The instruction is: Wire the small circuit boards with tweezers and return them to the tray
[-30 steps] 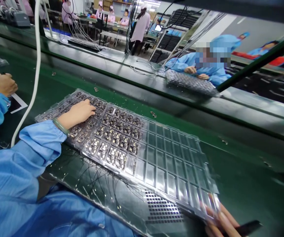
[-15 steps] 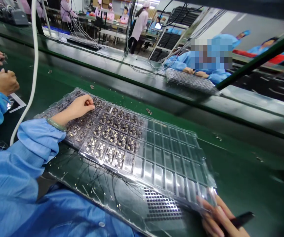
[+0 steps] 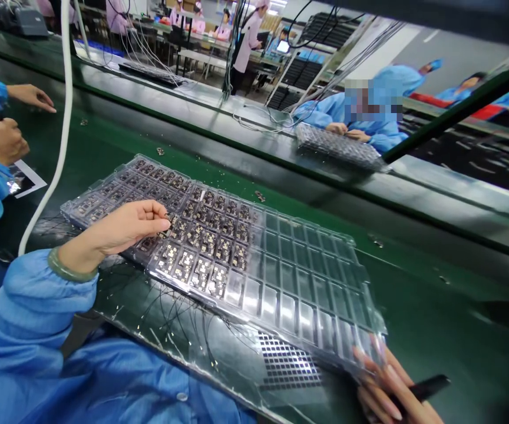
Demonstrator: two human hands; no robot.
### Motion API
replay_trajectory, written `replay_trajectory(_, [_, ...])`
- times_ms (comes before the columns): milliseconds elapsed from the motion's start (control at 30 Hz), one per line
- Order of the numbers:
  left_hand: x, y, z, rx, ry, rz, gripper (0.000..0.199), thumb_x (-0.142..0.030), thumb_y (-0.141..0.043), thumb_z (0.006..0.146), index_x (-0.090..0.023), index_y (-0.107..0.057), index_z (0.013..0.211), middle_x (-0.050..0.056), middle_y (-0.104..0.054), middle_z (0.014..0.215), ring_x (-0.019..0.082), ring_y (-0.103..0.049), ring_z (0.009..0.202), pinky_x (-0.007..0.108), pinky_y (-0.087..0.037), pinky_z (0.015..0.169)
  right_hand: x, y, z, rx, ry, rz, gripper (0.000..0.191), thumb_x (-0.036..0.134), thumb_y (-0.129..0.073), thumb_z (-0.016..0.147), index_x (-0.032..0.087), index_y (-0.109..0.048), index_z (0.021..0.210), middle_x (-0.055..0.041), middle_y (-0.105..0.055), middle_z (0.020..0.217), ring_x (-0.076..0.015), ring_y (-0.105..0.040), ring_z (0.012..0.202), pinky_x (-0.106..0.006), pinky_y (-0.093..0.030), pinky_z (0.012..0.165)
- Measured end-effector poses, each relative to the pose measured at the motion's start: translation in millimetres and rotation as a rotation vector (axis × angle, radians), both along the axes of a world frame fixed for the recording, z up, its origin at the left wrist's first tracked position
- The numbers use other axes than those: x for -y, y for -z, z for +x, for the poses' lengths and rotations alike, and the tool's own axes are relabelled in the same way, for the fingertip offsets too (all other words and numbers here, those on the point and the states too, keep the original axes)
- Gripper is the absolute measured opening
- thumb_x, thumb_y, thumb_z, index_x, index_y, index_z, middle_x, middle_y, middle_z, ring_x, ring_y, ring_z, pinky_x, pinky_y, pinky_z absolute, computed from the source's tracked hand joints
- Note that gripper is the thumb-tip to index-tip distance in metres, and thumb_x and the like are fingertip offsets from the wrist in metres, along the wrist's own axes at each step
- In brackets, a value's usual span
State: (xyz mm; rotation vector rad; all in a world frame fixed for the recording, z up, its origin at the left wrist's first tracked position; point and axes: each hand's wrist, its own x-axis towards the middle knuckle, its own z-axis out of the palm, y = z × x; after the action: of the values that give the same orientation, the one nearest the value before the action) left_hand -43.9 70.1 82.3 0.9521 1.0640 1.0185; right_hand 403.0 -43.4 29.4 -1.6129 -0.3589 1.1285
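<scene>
A clear plastic blister tray (image 3: 281, 259) with rows of pockets lies tilted across my front. Small circuit boards (image 3: 204, 235) fill pockets in its left part, while its right part shows bare pockets. My right hand (image 3: 396, 386) grips the tray's near right corner, and a black pen-like tool (image 3: 431, 387) sticks out of the same hand. Over the left side, my left hand (image 3: 131, 227) hovers with thumb and fingertips pinched; what is between them, if anything, is too small to name. Beneath it, another tray section (image 3: 117, 191) holds more boards.
Thin black wires (image 3: 184, 312) lie along the bench's near edge. A white cable (image 3: 65, 100) hangs at left, beside a co-worker's hands (image 3: 0, 138). Loose small parts (image 3: 260, 196) lie behind the tray. Across the line, another person in blue (image 3: 351, 112) handles a tray.
My left hand has moved down toward me over the trays, uncovering boards at the back left. My right hand still grips the tray corner. A co-worker's far hand at left has moved right.
</scene>
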Motion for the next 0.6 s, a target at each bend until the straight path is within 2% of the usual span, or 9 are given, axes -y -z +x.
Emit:
replay_trajectory(67, [0.8, 2.0, 3.2, 0.038, -0.021, -0.001, 0.026, -0.016, -0.079, 0.063, -0.015, -0.06, 0.081, -0.003, -0.062, 0.066, 0.008, -0.059, 0.059, 0.015, -0.044, 0.051, 2.1, -0.9, 1.1, -0.064, 0.046, 0.008, 0.066, 0.035, -0.089, 0.043, 0.032, -0.07, 0.106, -0.0045, -0.067, 0.095, 0.0021, -0.028, 0.039, -0.01, -0.036, 0.03])
replay_trajectory(167, [5.8, 3.5, 4.3, 0.096, -0.06, 0.003, 0.031, -0.017, -0.081, 0.062, -0.016, -0.058, 0.082, -0.005, -0.06, 0.068, 0.006, -0.06, 0.06, 0.016, -0.046, 0.056, 3.5, -1.4, 1.3, -0.075, 0.063, 0.038, 0.066, 0.032, -0.089, 0.045, 0.032, -0.069, 0.107, -0.0025, -0.068, 0.089, 0.0019, -0.028, 0.038, -0.009, -0.038, 0.032])
replay_trajectory(267, [13.5, 2.8, 0.7, 0.15, -0.141, 0.017, 0.032, -0.016, -0.081, 0.063, -0.016, -0.057, 0.082, -0.006, -0.061, 0.067, 0.009, -0.064, 0.066, 0.018, -0.049, 0.062, 1.6, 1.0, -0.1, -0.077, 0.035, 0.067, 0.064, 0.032, -0.088, 0.05, 0.032, -0.067, 0.11, -0.0026, -0.069, 0.089, 0.0014, -0.029, 0.038, -0.009, -0.034, 0.031])
replay_trajectory(367, [19.4, 1.5, -8.2, 0.177, -0.244, 0.06, 0.023, -0.011, -0.075, 0.071, -0.015, -0.057, 0.085, -0.006, -0.063, 0.067, 0.01, -0.065, 0.068, 0.021, -0.051, 0.068, -3.3, 3.2, -6.8, -0.084, -0.023, 0.101, 0.065, 0.033, -0.088, 0.052, 0.032, -0.065, 0.113, -0.0027, -0.071, 0.092, 0.0011, -0.029, 0.039, -0.01, -0.034, 0.032])
replay_trajectory(500, [17.0, -1.2, -30.2, 0.235, -0.367, 0.168, 0.018, -0.01, -0.073, 0.073, -0.014, -0.059, 0.083, -0.003, -0.066, 0.071, 0.012, -0.065, 0.07, 0.029, -0.055, 0.074, -15.8, 0.1, -33.7, -0.152, -0.109, 0.168, 0.059, 0.034, -0.086, 0.058, 0.032, -0.065, 0.112, -0.0025, -0.072, 0.091, 0.0014, -0.028, 0.039, -0.009, -0.033, 0.033])
replay_trajectory(600, [7.8, -5.4, -52.7, 0.239, -0.531, 0.223, 0.011, -0.004, -0.063, 0.079, -0.012, -0.059, 0.073, -0.001, -0.064, 0.064, 0.012, -0.061, 0.065, 0.031, -0.056, 0.069, -29.7, -1.7, -64.6, -0.208, -0.19, 0.211, 0.052, 0.033, -0.083, 0.065, 0.031, -0.064, 0.114, -0.0043, -0.072, 0.095, 0.0013, -0.03, 0.039, -0.009, -0.031, 0.033])
